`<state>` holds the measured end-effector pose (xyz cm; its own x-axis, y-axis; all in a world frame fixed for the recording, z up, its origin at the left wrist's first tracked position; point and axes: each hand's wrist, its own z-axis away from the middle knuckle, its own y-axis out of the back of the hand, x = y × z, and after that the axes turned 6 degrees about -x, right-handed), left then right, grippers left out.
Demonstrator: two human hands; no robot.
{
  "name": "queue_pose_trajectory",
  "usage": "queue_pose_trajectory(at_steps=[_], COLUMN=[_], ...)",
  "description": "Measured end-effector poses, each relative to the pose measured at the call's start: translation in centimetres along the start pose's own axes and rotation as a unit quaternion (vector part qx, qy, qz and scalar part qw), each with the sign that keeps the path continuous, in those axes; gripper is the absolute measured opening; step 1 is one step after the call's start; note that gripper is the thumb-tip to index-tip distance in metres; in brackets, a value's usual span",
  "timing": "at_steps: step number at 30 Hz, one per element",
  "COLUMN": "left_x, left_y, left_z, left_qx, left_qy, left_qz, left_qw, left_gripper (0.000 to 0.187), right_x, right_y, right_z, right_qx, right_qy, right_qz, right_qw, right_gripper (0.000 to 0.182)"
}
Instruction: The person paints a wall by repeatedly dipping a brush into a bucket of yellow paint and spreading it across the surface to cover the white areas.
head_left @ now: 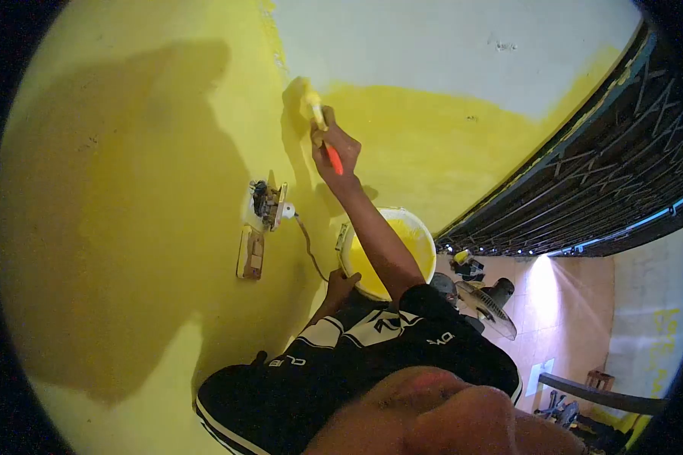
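My right hand is closed around a paintbrush with an orange-red handle end. Its yellow-coated bristles point up at the wall corner, close to where the fresh yellow paint meets the pale unpainted wall. Lower down, my left hand grips the rim of a white bucket. Yellow paint shows inside it, partly covered by my right forearm.
On the left wall hangs an opened electrical socket with a plug and brown cord; a switch plate sits below. A dark folding metal gate runs along the right. A fan stands on the tiled floor.
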<state>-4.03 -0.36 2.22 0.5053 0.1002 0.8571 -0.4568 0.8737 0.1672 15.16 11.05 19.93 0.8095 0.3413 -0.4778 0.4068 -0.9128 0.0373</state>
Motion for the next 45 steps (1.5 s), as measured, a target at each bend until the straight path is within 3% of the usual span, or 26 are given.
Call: queue_pose_trajectory(at_steps=[2, 5, 6, 8, 9, 12, 13, 15, 17, 18, 19, 21, 22, 23, 25, 26, 27, 30, 31, 33, 34, 36, 37, 40, 42, 45], left_x=[-0.7, -1.1, -1.4, -2.9, -3.5, -3.3, -3.1, -2.7, -3.4, -3.6, -3.3, -2.7, -2.6, -2.7, -2.7, -3.9, -3.8, -3.7, -2.8, -2.3, -2.4, -2.5, -2.5, -5.9, -5.3, -3.3], left_y=[0.0, -0.1, -0.1, -0.5, -0.4, -0.2, -0.3, -0.4, -0.6, -0.6, -0.4, -0.1, 0.0, 0.1, -0.2, 0.0, 0.2, 0.1, -0.2, -0.4, -0.5, -0.5, -0.4, -0.7, -0.7, -1.0], left_z=[-0.3, -0.8, -0.8, -1.1, -1.4, -1.6, -1.7, -1.6, -1.7, -1.9, -1.9, -1.5, -1.4, -1.5, -1.6, -2.3, -2.4, -2.4, -1.8, -1.7, -1.7, -1.6, -1.5, -3.0, -2.8, -1.6], left_qx=[0.007, 0.019, 0.021, 0.027, 0.032, 0.003, 0.003, -0.003, 0.003, 0.009, 0.009, 0.014, 0.021, 0.026, 0.045, 0.027, 0.017, 0.019, 0.028, 0.032, 0.034, 0.033, 0.018, 0.001, 0.013, 0.015], left_qy=[0.029, 0.049, 0.047, 0.005, -0.038, -0.005, -0.004, -0.017, -0.025, -0.034, -0.034, -0.026, -0.019, -0.009, -0.027, -0.057, -0.026, -0.013, -0.037, -0.055, -0.054, -0.045, -0.03, -0.017, -0.001, -0.028], left_qz=[-0.011, -0.007, 0.002, 0.009, 0.013, 0.003, 0.004, -0.046, -0.004, 0.036, 0.038, 0.01, -0.007, -0.023, 0.016, 0.009, -0.005, -0.003, 0.022, 0.044, 0.047, 0.047, 0.036, 0.03, -0.005, 0.05], left_qw=[0.999, 0.999, 0.999, 1.0, 0.999, 1.0, 1.0, 0.999, 1.0, 0.999, 0.999, 0.999, 1.0, 0.999, 0.998, 0.998, 0.999, 1.0, 0.999, 0.997, 0.997, 0.997, 0.999, 0.999, 1.0, 0.998], left_gripper=[0.033, 0.034, 0.034, 0.034, 0.034, 0.035, 0.035, 0.036, 0.035, 0.034, 0.034, 0.033, 0.033, 0.033, 0.033, 0.031, 0.029, 0.028, 0.027, 0.027, 0.027, 0.028, 0.027, 0.025, 0.025, 0.024], right_x=[-0.5, 0.9, 1.4, 1.7, 2.2, 2.2, 2.2, 2.0, 3.6, 3.7, 4.8, 4.4, 2.1, 1.3, 0.0, -2.0, 0.4, 0.8, 0.7, 0.6, 0.5, 0.5, 1.1, 4.4, 6.6, 8.4], right_y=[-0.1, -1.2, -1.7, -2.7, -3.0, -2.8, -2.3, -0.7, 1.3, 2.1, 3.8, 7.2, 9.4, 11.1, 14.4, 15.4, 17.5, 20.7, 21.4, 22.4, 22.3, 21.5, 21.1, 19.6, 18.6, 17.0], right_z=[0.1, 0.4, 0.7, 1.0, 0.7, 0.3, 0.5, 1.1, 0.8, 1.3, 2.5, 2.5, 2.3, 2.0, 2.2, 2.0, 4.1, 8.1, 9.8, 12.7, 14.1, 17.2, 19.1, 25.5, 29.0, 31.7], right_qx=[0.13, 0.161, 0.158, 0.036, 0.029, -0.058, -0.059, -0.067, 0.034, 0.097, 0.085, 0.167, 0.215, 0.194, 0.189, 0.179, 0.152, 0.17, 0.171, 0.029, 0.031, 0.021, 0.025, -0.09, -0.207, -0.227], right_qy=[0.044, -0.015, -0.012, -0.007, 0.035, 0.036, 0.035, -0.068, 0.037, -0.011, -0.042, -0.031, -0.22, -0.147, -0.076, -0.229, -0.085, -0.274, -0.288, -0.336, -0.345, -0.577, -0.584, -0.618, -0.557, -0.569], right_qz=[0.037, 0.054, 0.051, 0.065, 0.046, -0.05, -0.05, -0.061, -0.032, -0.001, 0.003, 0.027, -0.11, 0.091, 0.08, 0.17, 0.147, 0.028, 0.034, 0.013, 0.017, -0.157, -0.156, -0.096, 0.008, 0.053], right_qw=[0.99, 0.985, 0.986, 0.997, 0.998, 0.996, 0.996, 0.994, 0.998, 0.995, 0.995, 0.985, 0.945, 0.966, 0.976, 0.942, 0.974, 0.946, 0.942, 0.941, 0.938, 0.802, 0.796, 0.775, 0.804, 0.788], right_gripper=[0.021, 0.021, 0.021, 0.021, 0.01, 0.008, 0.008, 0.011, 0.016, 0.012, 0.012, 0.015, 0.019, 0.02, 0.019, 0.019, 0.021, 0.027, 0.027, 0.026, 0.026, 0.021, 0.021, 0.021, 0.024, 0.024])
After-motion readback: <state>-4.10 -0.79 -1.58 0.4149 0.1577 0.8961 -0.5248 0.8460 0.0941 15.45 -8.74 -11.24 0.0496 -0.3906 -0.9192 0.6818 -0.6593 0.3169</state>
